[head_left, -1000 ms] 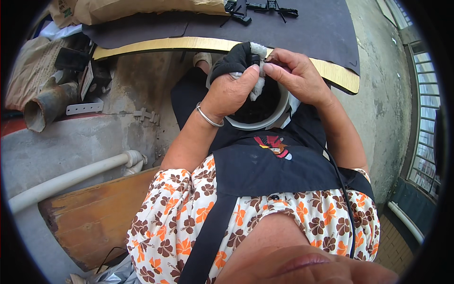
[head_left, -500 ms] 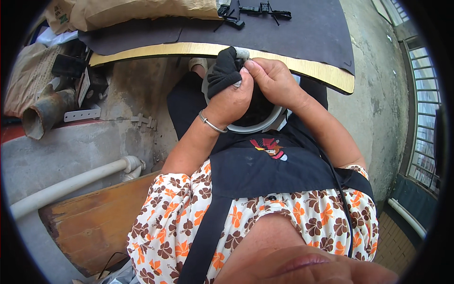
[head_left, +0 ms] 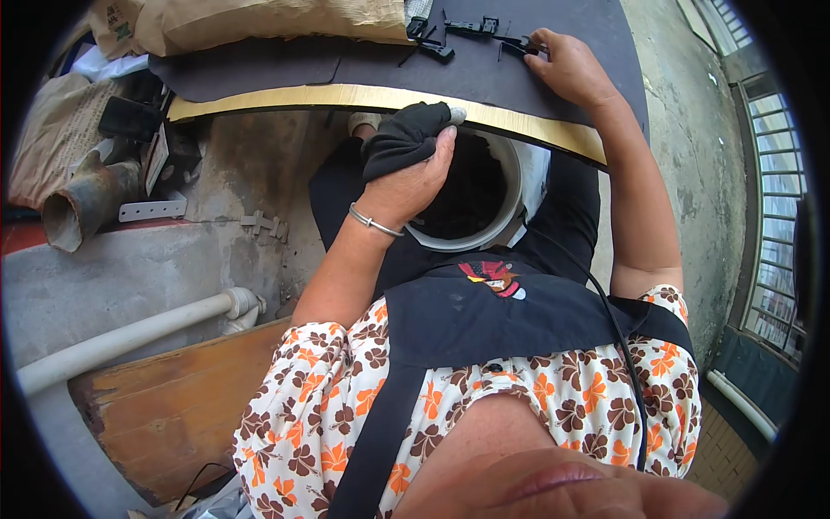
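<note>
So, from the head camera (the only view here): the left hand has its fingers curled round a bunched-up black fabric piece with a pale grey tip poking out, thumb pressed along the near side. That fabric piece is just in front of the table's light wood edging, by the upper left of the white bucket. I'd guess the snug wrap is there to keep floppy cloth from slipping while only one hand minds it.

Right hand is stretched out over the dark table covering, thumb and forefinger around the end of a black plastic clip. Can't tell if they're actually pinching it or just touching. Two more black clips lie right beside it, probably set there so they're in easy reach.

Bucket's between the knees with dark stuff inside, too murky to make out. Presumably it's tucked there so the legs steady it and it sits right below the hands. Big kraft paper bag lies along the table's far left, out of the arms' way, I reckon.
</note>
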Demonstrator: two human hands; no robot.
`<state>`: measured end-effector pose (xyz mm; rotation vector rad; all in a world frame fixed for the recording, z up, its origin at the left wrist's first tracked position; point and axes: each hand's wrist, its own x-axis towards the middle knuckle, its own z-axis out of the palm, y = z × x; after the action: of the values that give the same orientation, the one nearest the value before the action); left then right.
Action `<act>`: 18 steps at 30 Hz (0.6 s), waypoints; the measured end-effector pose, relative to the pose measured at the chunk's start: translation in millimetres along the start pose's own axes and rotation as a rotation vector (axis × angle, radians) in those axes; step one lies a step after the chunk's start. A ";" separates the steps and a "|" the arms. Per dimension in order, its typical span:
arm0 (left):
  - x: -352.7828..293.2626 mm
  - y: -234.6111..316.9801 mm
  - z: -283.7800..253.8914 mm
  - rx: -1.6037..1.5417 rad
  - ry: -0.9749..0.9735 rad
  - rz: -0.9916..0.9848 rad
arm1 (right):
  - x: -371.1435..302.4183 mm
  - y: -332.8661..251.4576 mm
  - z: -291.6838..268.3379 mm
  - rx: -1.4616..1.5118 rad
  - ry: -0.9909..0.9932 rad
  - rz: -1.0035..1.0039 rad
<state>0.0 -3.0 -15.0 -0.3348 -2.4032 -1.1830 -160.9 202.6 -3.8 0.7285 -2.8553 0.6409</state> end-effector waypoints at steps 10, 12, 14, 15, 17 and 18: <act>14.1 13.8 -2.5 -0.388 -0.076 -0.134 | -76.0 -58.7 -40.5 0.325 -0.275 -0.147; 17.9 15.9 1.8 -0.378 -0.219 -0.134 | -73.7 -58.7 -34.8 0.357 -0.253 -0.075; 18.9 7.4 11.0 -0.343 -0.213 -0.085 | -65.7 -45.2 -22.8 0.322 -0.255 -0.037; 21.5 3.9 13.3 -0.310 -0.249 -0.164 | -62.8 -37.5 -17.1 0.431 -0.267 -0.036; 24.4 2.0 12.8 -0.275 -0.285 -0.241 | -57.8 -26.9 -15.5 0.539 -0.276 -0.037; 24.1 6.4 8.7 -0.403 -0.259 -0.288 | -57.5 -23.7 -16.2 0.623 -0.362 -0.049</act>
<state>-21.0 8.4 -3.6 -0.2840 -2.4741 -1.8659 -98.8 215.5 6.8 1.0843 -2.9305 1.5708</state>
